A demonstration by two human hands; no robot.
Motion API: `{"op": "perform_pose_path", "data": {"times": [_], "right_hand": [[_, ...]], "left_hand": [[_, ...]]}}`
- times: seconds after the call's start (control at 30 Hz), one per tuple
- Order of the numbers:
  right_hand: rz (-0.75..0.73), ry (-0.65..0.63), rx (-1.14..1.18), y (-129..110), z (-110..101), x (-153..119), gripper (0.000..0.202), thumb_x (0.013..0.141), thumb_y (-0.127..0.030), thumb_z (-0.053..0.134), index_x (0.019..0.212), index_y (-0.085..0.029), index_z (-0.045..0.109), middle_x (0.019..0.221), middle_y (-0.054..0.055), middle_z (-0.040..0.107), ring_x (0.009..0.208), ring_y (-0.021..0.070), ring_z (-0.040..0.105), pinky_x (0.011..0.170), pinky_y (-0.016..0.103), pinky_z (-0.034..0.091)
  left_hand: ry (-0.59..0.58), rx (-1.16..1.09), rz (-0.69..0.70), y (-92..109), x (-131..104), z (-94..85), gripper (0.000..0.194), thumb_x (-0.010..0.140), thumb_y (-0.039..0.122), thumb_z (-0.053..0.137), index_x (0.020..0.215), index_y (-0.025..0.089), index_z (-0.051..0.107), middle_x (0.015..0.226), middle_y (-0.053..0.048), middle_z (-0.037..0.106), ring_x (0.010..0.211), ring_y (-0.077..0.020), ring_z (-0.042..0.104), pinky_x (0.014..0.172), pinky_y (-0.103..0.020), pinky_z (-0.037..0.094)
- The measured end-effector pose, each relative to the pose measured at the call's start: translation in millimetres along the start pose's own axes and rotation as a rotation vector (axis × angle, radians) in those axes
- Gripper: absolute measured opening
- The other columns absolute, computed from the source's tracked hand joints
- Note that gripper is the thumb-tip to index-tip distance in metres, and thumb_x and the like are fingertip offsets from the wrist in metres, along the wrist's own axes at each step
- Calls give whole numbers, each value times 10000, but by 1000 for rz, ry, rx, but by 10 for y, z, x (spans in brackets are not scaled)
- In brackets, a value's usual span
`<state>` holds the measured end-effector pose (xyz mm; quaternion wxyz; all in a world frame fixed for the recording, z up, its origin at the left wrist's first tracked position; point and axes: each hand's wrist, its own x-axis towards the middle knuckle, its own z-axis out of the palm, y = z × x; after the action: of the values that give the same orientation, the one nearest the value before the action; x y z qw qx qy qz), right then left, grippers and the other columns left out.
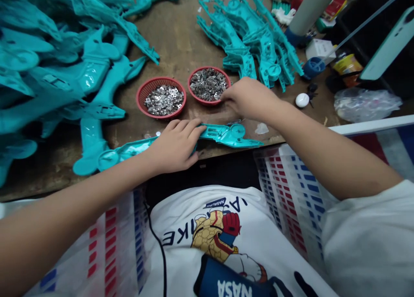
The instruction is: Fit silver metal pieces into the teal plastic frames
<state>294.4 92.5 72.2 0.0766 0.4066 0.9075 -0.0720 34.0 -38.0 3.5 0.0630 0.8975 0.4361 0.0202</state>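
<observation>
My left hand [176, 142] lies over a long teal plastic part [223, 134] at the table's near edge, its fingers across the top and the thumb on the near side. The part lies lengthwise, its ribbed hollow side showing, and my hand hides its middle. At the right edge of a small red basket [205, 102] of little metal pieces is my right hand [250, 98]. Its fingers curl downward just outside the rim, and what is between the fingertips is hidden. Beside that basket stands another red basket [141, 99], holding shiny flat metal pieces.
A big heap of teal parts [93, 73] covers the left side of the table [174, 34]. More teal parts [249, 34] lie at the back right. Further right are a grey post [312, 10], a white ball-like object [302, 100], a clear plastic bag [365, 105] and a phone [388, 47].
</observation>
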Motion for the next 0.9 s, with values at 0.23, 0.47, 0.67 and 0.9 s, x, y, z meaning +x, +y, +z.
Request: {"op": "perform_pose_path", "data": {"times": [0.23,0.47,0.67,0.9], "right_hand": [[4,-206,-64,-205,174,38,348,1090,-54,675,1329,-147,909,1305,186,844,1187,346,785,888,357,544],[-44,-262,-104,-209,285,59,300,1017,-57,729,1229,-140,924,1209,191,855,1064,328,796,833,354,534],[-25,8,119,-135,54,-27,228,981,-144,760,1156,-142,906,1031,123,846,982,322,755,863,380,518],[-129,-132,223,-237,-182,-244,195,921,-145,787,1077,-180,898,930,41,823,836,244,724,766,339,467]], "left_hand": [[21,109,31,191,-112,-1,702,994,278,656,1637,-5,650,1710,-340,607,1536,-529,616,1230,-683,527],[25,85,22,165,-107,23,707,992,299,649,1646,31,639,1718,-333,607,1512,-531,634,1213,-720,536],[90,1,8,31,-130,115,723,967,290,699,1641,68,562,1764,-351,532,1621,-516,573,1286,-747,511],[123,-157,-102,-112,-97,113,639,1065,397,619,1666,250,458,1711,-151,578,1795,-451,333,1397,-751,460]]}}
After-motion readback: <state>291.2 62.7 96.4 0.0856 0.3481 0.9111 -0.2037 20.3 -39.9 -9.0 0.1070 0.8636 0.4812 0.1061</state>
